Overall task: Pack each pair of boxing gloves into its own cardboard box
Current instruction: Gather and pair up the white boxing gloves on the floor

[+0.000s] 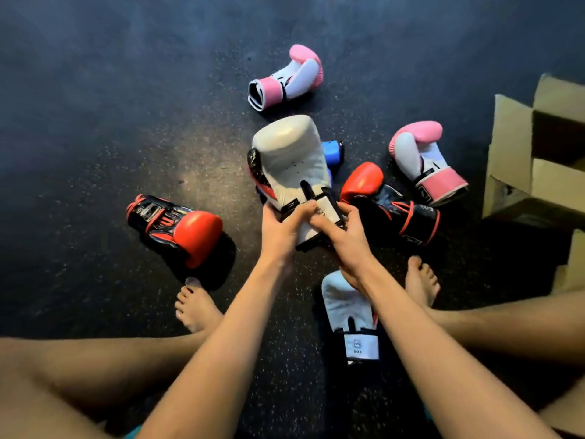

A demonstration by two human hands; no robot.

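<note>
Dark speckled floor [95,153], and at nine o'clock a red glove [190,232] lies alone. Centre stage, left hand [280,228] and right hand [345,236] both clamp the cuff of the white glove [291,160], its long axis pointing to twelve. A second white glove [348,308] sits at six, under the right forearm. The open cardboard box [512,147] waits at two o'clock, so I'd call the right hand nearer.

Raised white padded boxing glove [289,160]: white palm, black cuff strap, red-and-black left edge. White boxing glove on the floor [346,307]: black cuff, white label. Left red-and-black glove [186,229] and right red-and-black glove [362,179]: red knuckles, black cuffs, red piping. Far pink-and-white glove [288,77], near pink-and-white glove [424,160]: pink knuckles and cuffs, white thumbs. Cardboard box [511,144]: plain brown. Floor [126,137]: black, pale speckles.
</note>
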